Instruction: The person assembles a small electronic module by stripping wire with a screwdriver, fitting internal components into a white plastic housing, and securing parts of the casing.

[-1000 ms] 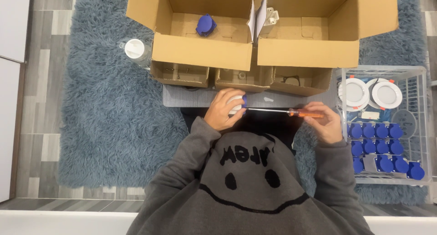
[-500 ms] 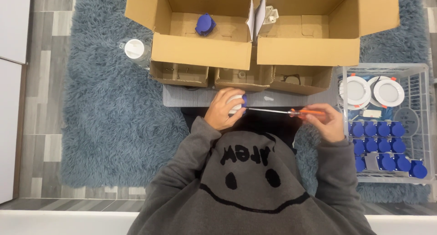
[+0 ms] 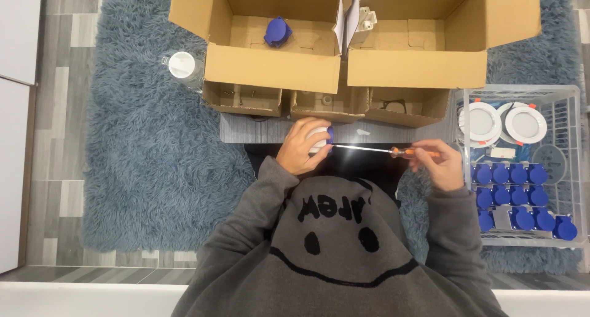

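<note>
1. White-and-blue socket part (image 3: pixel 321 140) sits in the left hand (image 3: pixel 301 146), just above the grey sweater chest, in front of the low grey surface (image 3: pixel 246 129).
2. Screwdriver (image 3: pixel 381 150) runs level between the hands: metal tip at the socket part, orange handle in the right hand (image 3: pixel 437 163).
3. Left hand: fingers curled round the socket part, closed on it, thumb side up.
4. Right hand: fingertips pinched on the orange handle, rest of the hand loosely curled; well apart from the left hand, shaft spanning the gap.
5. Beyond the hands: two open cardboard boxes (image 3: pixel 273 68), left one with a blue socket (image 3: pixel 278 31) inside, right one with a white part (image 3: pixel 364 19) by the divider flap.
6. Three small cardboard trays (image 3: pixel 243 99) in a row just past the surface.
7. Wire basket (image 3: pixel 574 169) beside the right hand holds round white lamps (image 3: pixel 482 121) and rows of blue sockets.
8. Clear jar with a white lid (image 3: pixel 182 65) on the blue rug (image 3: pixel 141 169), left of the boxes.
9. Against the earlier frames: grip and pose match; right hand sits slightly further out to the right, screwdriver still level.
</note>
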